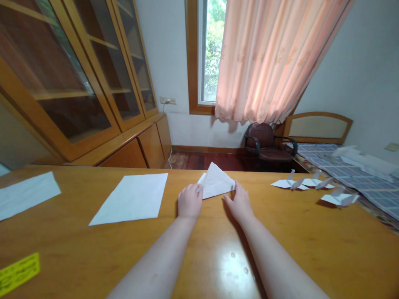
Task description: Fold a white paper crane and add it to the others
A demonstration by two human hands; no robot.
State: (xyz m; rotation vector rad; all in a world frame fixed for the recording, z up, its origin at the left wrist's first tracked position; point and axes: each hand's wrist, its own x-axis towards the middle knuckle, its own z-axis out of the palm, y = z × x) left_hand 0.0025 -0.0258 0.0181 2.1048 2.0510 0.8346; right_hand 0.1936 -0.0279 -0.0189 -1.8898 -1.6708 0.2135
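A white sheet of paper folded to a point (216, 180) lies near the far edge of the wooden table (199, 249). My left hand (189, 201) is curled into a closed grip on the paper's near left edge. My right hand (239, 202) rests on the table with its fingers stretched out flat, the fingertips pressing the paper's right corner.
A flat white sheet (131, 198) lies to the left, another sheet (26, 194) at the far left edge. Several folded paper planes (311, 183) sit at the right. A yellow label (18, 272) is near the front left. Beyond are a cabinet (77, 83), chair (268, 143) and bed (349, 170).
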